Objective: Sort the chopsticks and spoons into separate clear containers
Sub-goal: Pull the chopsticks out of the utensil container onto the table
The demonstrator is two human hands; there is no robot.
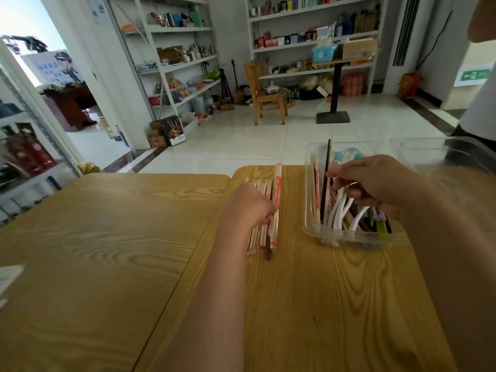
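My left hand point(248, 205) grips a bundle of chopsticks point(265, 232), wooden ones, some in red-printed paper sleeves, plus one dark one, held just above the wooden table point(308, 291). To the right stands a clear container point(316, 229) with mixed chopsticks and white spoons point(339, 213) in it. My right hand point(375, 183) is inside the container and pinches a black chopstick point(326, 167) that stands up on end. A second clear container point(429, 151) sits behind to the right, and its contents cannot be seen.
A second wooden table point(94, 251) adjoins on the left. A person in a white shirt point(480, 108) stands at the far right. Beyond the tables are a tiled floor, a wooden chair point(265, 95), a stand point(334, 103) and stocked shelves.
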